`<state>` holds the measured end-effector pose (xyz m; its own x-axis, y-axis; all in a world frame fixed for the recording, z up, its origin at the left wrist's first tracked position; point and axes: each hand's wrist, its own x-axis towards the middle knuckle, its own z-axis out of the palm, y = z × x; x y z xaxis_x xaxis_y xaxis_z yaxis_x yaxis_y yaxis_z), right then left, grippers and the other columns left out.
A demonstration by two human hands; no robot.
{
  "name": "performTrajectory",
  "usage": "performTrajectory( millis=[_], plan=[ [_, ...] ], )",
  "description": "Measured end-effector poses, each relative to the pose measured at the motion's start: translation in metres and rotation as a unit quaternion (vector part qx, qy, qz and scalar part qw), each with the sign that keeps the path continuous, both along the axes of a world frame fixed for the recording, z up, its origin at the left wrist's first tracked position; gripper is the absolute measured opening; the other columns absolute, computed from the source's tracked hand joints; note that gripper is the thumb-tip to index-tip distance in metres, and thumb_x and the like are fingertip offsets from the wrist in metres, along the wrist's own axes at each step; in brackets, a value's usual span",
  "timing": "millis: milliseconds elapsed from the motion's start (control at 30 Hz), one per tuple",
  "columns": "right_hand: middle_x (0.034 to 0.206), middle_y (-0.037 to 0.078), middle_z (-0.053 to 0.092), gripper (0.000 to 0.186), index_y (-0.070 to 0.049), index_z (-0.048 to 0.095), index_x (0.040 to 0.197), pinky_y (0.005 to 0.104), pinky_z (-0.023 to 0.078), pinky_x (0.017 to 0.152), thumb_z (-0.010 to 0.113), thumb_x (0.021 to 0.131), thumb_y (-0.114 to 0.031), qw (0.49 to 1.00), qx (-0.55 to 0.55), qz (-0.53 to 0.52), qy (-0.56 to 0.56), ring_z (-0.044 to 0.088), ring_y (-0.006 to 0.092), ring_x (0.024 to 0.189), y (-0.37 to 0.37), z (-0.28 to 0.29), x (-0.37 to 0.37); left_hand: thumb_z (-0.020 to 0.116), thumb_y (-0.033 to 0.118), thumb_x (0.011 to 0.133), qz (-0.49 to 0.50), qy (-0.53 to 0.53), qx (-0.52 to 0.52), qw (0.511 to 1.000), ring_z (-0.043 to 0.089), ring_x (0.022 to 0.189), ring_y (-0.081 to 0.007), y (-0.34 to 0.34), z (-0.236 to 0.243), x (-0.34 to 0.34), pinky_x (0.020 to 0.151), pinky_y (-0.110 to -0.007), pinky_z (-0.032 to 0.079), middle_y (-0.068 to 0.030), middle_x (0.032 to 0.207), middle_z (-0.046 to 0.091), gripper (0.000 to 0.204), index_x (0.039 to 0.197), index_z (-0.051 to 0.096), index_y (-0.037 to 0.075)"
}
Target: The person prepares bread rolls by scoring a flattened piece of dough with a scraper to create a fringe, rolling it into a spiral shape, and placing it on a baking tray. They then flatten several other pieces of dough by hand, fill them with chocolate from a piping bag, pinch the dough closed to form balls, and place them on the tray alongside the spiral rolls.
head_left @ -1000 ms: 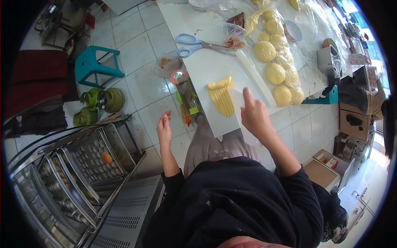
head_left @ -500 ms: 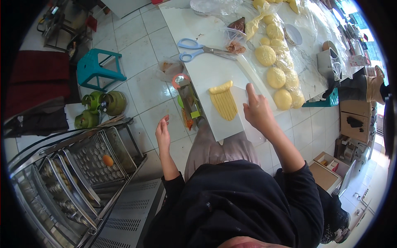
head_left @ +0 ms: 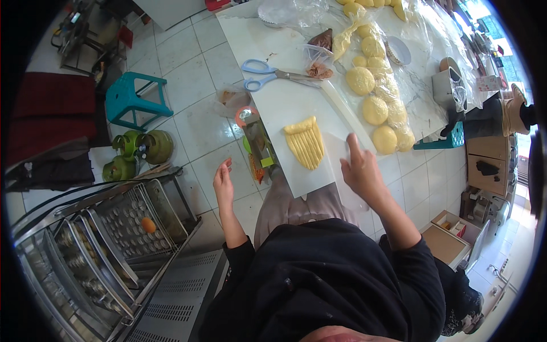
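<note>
A flat piece of yellow dough (head_left: 305,145) lies near the table's front edge, scored into several parallel strips below a rolled-looking upper rim. To its right, my right hand (head_left: 364,175) grips a translucent plastic dough scraper (head_left: 336,165), index finger stretched forward. The scraper's blade is beside the dough, its lower part showing under my hand. My left hand (head_left: 223,178) hangs off the table's left side, fingers extended and holding nothing. Blue-handled scissors (head_left: 262,75) rest on the table beyond the dough.
Round dough balls (head_left: 375,110), some under plastic film, line the table's right side. A filling bag (head_left: 322,41) and a clear bag (head_left: 318,61) lie near the scissors. A long pale strip (head_left: 348,117) separates dough and balls. A tray rack (head_left: 102,245) stands left.
My right hand and the scraper have moved back toward me, away from the dough's upper end. My left hand stays nearly still. The whole view has shifted slightly.
</note>
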<state>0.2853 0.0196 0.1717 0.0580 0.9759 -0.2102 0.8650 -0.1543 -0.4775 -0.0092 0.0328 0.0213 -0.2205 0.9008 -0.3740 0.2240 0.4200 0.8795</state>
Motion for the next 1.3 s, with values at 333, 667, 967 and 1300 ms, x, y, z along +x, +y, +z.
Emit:
performTrajectory(
  millis=[333, 667, 967, 1300],
  plan=[
    [0.061, 0.025, 0.050, 0.042, 0.001, 0.032, 0.102, 0.0498, 0.037, 0.057, 0.053, 0.066, 0.000, 0.999, -0.032, 0.008, 0.009, 0.048, 0.0441, 0.062, 0.035, -0.012, -0.005, 0.033, 0.032, 0.089, -0.002, 0.004, -0.009, 1.000, 0.049, 0.099, -0.0209, 0.000, -0.006, 0.000, 0.087, -0.031, 0.035, -0.0124, 0.104, 0.054, 0.041, 0.105, 0.051, -0.001],
    [0.081, 0.025, 0.053, 0.054, -0.002, 0.039, 0.108, 0.0414, 0.042, 0.071, 0.064, 0.060, -0.005, 0.994, -0.090, -0.007, 0.067, 0.051, 0.0402, 0.080, -0.018, -0.002, 0.061, 0.054, 0.013, 0.079, 0.033, 0.082, 0.132, 0.987, 0.055, 0.081, -0.0163, 0.034, 0.017, 0.036, 0.075, -0.027, 0.043, -0.0082, 0.087, 0.058, 0.017, 0.091, 0.056, 0.001],
    [0.086, 0.017, 0.055, 0.055, -0.002, 0.042, 0.101, 0.0346, 0.044, 0.070, 0.070, 0.064, -0.032, 0.915, 0.265, -0.304, 0.011, 0.056, 0.0279, 0.074, 0.074, -0.048, 0.369, 0.057, 0.007, 0.072, -0.206, 0.212, 0.244, 0.923, 0.053, 0.086, -0.0247, 0.082, 0.081, 0.119, 0.078, -0.030, 0.041, -0.0098, 0.091, 0.057, 0.020, 0.091, 0.056, 0.002],
    [0.109, 0.017, 0.048, 0.048, 0.000, 0.041, 0.111, 0.0366, 0.035, 0.086, 0.062, 0.068, -0.006, 0.893, 0.436, -0.114, -0.006, 0.044, 0.0328, 0.101, 0.106, -0.026, 0.174, 0.059, 0.013, 0.069, -0.385, 0.268, 0.203, 0.860, 0.050, 0.085, -0.0258, 0.079, 0.061, 0.133, 0.077, -0.032, 0.041, -0.0077, 0.088, 0.056, 0.026, 0.094, 0.058, 0.005]
  ],
)
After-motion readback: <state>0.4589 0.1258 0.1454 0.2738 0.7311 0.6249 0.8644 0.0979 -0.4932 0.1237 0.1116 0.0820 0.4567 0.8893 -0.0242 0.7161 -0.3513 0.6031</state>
